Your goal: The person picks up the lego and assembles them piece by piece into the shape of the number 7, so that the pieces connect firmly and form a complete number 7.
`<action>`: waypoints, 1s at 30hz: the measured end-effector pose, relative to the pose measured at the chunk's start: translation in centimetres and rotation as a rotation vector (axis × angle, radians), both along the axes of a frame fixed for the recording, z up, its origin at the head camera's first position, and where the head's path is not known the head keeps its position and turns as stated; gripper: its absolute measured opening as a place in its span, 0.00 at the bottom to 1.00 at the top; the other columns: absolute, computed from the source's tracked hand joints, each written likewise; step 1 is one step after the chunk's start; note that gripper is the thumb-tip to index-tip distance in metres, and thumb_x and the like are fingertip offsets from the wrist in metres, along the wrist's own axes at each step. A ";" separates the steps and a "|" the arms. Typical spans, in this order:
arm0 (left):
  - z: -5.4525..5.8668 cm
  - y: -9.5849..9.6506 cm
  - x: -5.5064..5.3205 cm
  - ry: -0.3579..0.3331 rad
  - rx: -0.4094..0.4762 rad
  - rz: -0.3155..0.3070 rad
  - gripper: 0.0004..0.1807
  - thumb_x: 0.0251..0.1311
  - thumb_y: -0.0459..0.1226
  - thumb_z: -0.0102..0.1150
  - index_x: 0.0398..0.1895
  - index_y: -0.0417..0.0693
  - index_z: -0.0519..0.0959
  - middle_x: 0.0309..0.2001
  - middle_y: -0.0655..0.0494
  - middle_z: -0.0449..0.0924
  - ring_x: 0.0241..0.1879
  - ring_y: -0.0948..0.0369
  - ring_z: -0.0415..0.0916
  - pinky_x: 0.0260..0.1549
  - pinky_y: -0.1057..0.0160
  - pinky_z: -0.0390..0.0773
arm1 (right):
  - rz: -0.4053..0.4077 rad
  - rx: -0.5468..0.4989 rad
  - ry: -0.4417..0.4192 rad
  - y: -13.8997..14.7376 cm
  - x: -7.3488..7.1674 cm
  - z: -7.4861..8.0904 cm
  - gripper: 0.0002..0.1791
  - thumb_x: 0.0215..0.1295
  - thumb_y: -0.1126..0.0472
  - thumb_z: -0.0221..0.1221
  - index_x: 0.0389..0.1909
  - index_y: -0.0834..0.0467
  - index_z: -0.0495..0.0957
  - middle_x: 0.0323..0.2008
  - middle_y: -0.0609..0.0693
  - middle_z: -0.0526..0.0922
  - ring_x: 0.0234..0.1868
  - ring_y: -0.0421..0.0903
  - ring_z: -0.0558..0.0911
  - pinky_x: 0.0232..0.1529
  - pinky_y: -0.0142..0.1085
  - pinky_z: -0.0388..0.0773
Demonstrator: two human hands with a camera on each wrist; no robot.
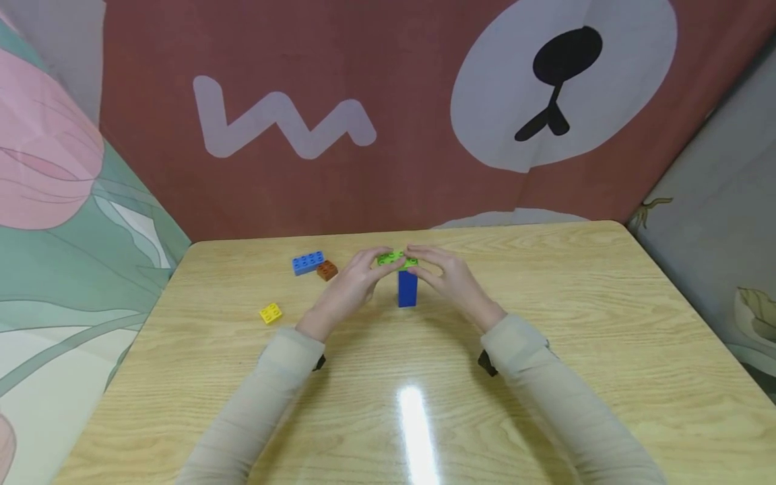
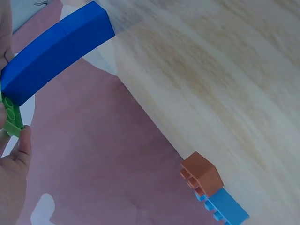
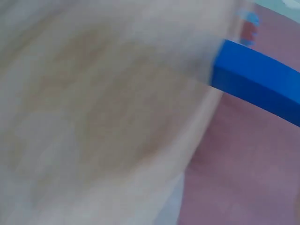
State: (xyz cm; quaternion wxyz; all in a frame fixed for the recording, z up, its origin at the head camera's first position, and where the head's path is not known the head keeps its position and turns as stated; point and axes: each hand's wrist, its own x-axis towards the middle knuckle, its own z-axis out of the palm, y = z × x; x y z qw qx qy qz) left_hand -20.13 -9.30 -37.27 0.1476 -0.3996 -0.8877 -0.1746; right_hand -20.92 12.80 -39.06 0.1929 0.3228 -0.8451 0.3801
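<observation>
In the head view, a light-green studded toy brick [image 1: 391, 256] lies across the top of an upright blue block column [image 1: 407, 289]. My left hand [image 1: 356, 281] pinches the green brick's left end between thumb and fingers. From the other side, my right hand [image 1: 453, 277] grips its right end, thumb in front and fingers behind. The left wrist view shows the blue column [image 2: 56, 51] tilted, with a seam between its stacked parts and the green brick [image 2: 12, 119] at its upper end. Only the column [image 3: 258, 77] shows clearly in the right wrist view.
On the wooden table [image 1: 576, 296], a lighter blue brick [image 1: 308, 263] sits against a brown brick [image 1: 327, 270] left of the hands. A small yellow brick [image 1: 270, 312] lies nearer the front left. Behind the table's far edge hangs a reddish-brown cloth [image 1: 412, 168].
</observation>
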 end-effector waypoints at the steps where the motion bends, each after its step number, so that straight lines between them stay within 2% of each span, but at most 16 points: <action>1: 0.1 0.0 0.0 -0.008 -0.001 -0.003 0.33 0.60 0.22 0.55 0.66 0.57 0.70 0.65 0.48 0.67 0.64 0.50 0.67 0.59 0.55 0.77 | -0.006 -0.023 -0.089 0.0 0.0 0.3 0.21 0.58 0.64 0.64 0.54 0.62 0.79 0.55 0.60 0.80 0.57 0.57 0.79 0.59 0.47 0.77; 4: 0.3 0.0 0.0 -0.032 -0.008 -0.009 0.30 0.62 0.24 0.54 0.66 0.58 0.70 0.65 0.48 0.68 0.63 0.50 0.68 0.59 0.54 0.76 | -0.018 -0.043 -0.322 0.1 -0.1 1.5 0.21 0.62 0.61 0.62 0.56 0.61 0.77 0.56 0.59 0.79 0.59 0.59 0.77 0.61 0.52 0.74; 6: 0.4 0.0 0.0 -0.051 -0.012 -0.008 0.29 0.64 0.26 0.53 0.66 0.58 0.70 0.65 0.47 0.68 0.63 0.50 0.68 0.59 0.54 0.76 | -0.014 -0.044 -0.448 0.1 -0.2 2.1 0.23 0.63 0.59 0.62 0.59 0.60 0.75 0.58 0.58 0.78 0.59 0.59 0.76 0.61 0.52 0.74; 9: 0.6 0.0 0.0 -0.083 -0.009 -0.004 0.27 0.66 0.28 0.52 0.66 0.59 0.70 0.64 0.47 0.69 0.63 0.50 0.69 0.58 0.54 0.77 | 0.008 -0.020 -0.537 0.2 -0.6 2.8 0.23 0.64 0.59 0.61 0.60 0.59 0.75 0.59 0.58 0.77 0.59 0.57 0.76 0.62 0.49 0.74; 15: 1.1 0.1 -0.1 -0.143 0.038 -0.002 0.22 0.68 0.34 0.51 0.64 0.54 0.72 0.62 0.46 0.71 0.60 0.49 0.72 0.55 0.54 0.79 | 0.038 -0.005 -0.601 0.2 -0.9 3.5 0.23 0.64 0.62 0.60 0.60 0.61 0.73 0.59 0.59 0.76 0.60 0.56 0.76 0.62 0.47 0.75; 20: 1.7 -0.7 0.0 -0.280 0.104 0.075 0.25 0.69 0.41 0.50 0.69 0.51 0.66 0.66 0.46 0.67 0.63 0.48 0.70 0.57 0.50 0.77 | 0.040 0.001 -0.611 -0.1 -0.9 3.7 0.23 0.64 0.62 0.60 0.60 0.62 0.74 0.59 0.60 0.77 0.59 0.55 0.77 0.60 0.46 0.77; 22: 2.1 -1.4 0.1 -0.326 0.140 0.108 0.26 0.70 0.42 0.50 0.70 0.50 0.64 0.66 0.46 0.67 0.64 0.48 0.69 0.59 0.48 0.75 | 0.041 -0.004 -0.613 -0.1 -0.9 3.7 0.23 0.64 0.63 0.61 0.59 0.62 0.74 0.59 0.60 0.77 0.58 0.56 0.77 0.60 0.46 0.77; 25: 2.7 -2.8 0.0 -0.348 0.180 0.146 0.27 0.69 0.41 0.51 0.69 0.47 0.64 0.63 0.44 0.70 0.61 0.48 0.72 0.57 0.48 0.77 | 0.037 -0.011 -0.624 -0.1 -0.9 3.7 0.23 0.64 0.63 0.61 0.60 0.62 0.74 0.59 0.59 0.77 0.58 0.55 0.77 0.59 0.45 0.78; 30: 2.5 -5.9 -0.3 -0.378 0.238 0.187 0.24 0.68 0.36 0.52 0.66 0.38 0.66 0.56 0.39 0.76 0.53 0.46 0.77 0.51 0.49 0.80 | 0.032 -0.018 -0.650 0.0 -0.8 3.7 0.23 0.64 0.63 0.60 0.60 0.62 0.73 0.59 0.59 0.76 0.58 0.56 0.77 0.55 0.43 0.80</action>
